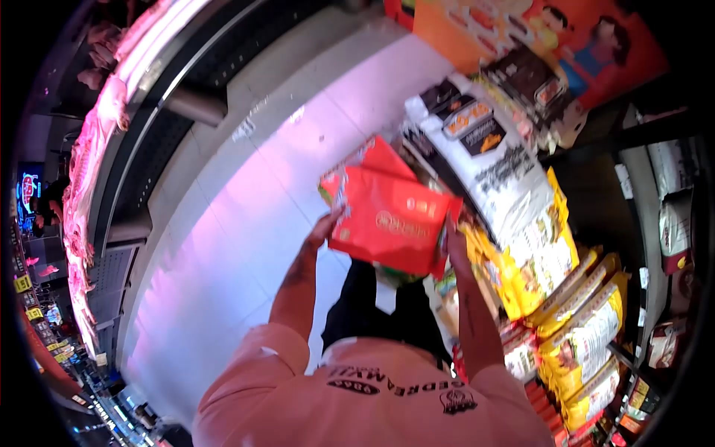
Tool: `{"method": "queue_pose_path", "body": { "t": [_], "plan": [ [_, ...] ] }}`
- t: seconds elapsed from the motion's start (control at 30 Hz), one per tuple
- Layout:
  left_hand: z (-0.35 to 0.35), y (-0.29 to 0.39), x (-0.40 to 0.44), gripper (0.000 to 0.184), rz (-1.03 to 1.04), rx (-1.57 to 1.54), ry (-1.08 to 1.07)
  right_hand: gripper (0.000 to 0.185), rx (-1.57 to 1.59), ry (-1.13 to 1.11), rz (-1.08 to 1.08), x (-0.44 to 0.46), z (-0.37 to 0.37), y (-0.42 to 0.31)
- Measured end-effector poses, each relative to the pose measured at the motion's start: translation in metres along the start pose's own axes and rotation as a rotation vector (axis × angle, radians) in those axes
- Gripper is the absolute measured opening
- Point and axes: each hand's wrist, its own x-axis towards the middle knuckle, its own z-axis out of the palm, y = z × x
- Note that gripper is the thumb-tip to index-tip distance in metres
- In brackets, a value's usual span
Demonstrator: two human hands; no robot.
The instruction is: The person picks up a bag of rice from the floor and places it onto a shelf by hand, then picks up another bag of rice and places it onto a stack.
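Note:
A red bag (395,220) with pale lettering is held in front of my body, between both hands. My left hand (322,229) grips its left edge, and my right hand (453,242) holds its right edge, with the fingers partly hidden. Behind the upper part of this bag, another red package (380,160) shows; whether it is held too, I cannot tell. To the right of the bags lies a large white and grey sack (488,160) with an orange and black label.
Yellow bags (581,346) are stacked on the right, beside dark shelves (640,223). At the upper right stands an orange and red display panel (536,37). A pink-lit counter (104,164) curves along the left, beyond the pale floor (216,261).

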Motion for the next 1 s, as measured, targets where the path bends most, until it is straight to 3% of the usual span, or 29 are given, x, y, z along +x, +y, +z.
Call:
{"method": "queue_pose_path", "body": {
  "t": [0.1, 0.17, 0.23, 0.33, 0.37, 0.43, 0.5, 0.6, 0.67, 0.7, 0.83, 0.97, 1.0],
  "plan": [
    [-0.004, -0.009, 0.027, 0.054, -0.076, -0.236, -0.181, 0.047, 0.253, -0.115, 0.159, -0.016, -0.028, 0.015],
    [0.01, 0.001, 0.021, 0.054, 0.012, -0.315, -0.265, 0.048, 0.213, -0.052, 0.251, -0.011, -0.041, 0.053],
    [0.01, -0.008, 0.024, 0.054, -0.101, -0.262, -0.216, 0.044, 0.24, -0.156, 0.175, -0.031, -0.046, 0.052],
    [0.032, -0.016, -0.004, 0.054, -0.092, -0.198, -0.134, 0.045, 0.146, -0.187, 0.108, -0.041, -0.04, 0.047],
    [0.04, -0.022, -0.017, 0.056, -0.133, -0.129, -0.124, 0.049, -0.084, -0.031, -0.053, -0.014, -0.039, 0.095],
    [0.05, -0.059, -0.026, 0.055, -0.13, -0.4, -0.228, 0.051, -0.417, 0.154, -0.238, -0.019, -0.046, 0.104],
    [0.064, -0.097, -0.041, 0.056, -0.025, -0.576, -0.211, 0.051, -0.428, 0.144, -0.296, -0.047, -0.059, 0.079],
    [0.086, -0.133, -0.065, 0.059, -0.062, -0.747, -0.228, 0.051, -0.427, 0.113, -0.333, -0.127, -0.08, 0.001],
    [0.095, -0.14, -0.084, 0.06, -0.047, -0.719, -0.202, 0.05, -0.398, 0.053, -0.298, -0.161, -0.087, -0.028],
    [0.097, -0.132, -0.094, 0.06, -0.035, -0.674, -0.196, 0.047, -0.398, 0.066, -0.365, -0.143, -0.095, 0.013],
    [0.093, -0.08, -0.134, 0.062, 0.012, -0.397, -0.194, 0.042, -0.199, -0.015, -0.322, -0.22, -0.103, -0.06],
    [0.086, -0.027, -0.165, 0.064, 0.062, -0.188, -0.197, 0.037, -0.162, -0.16, -0.286, -0.242, -0.119, -0.082],
    [0.082, -0.024, -0.166, 0.065, 0.061, -0.185, -0.195, 0.034, -0.141, -0.173, -0.362, -0.258, -0.119, -0.095]
  ]
}}
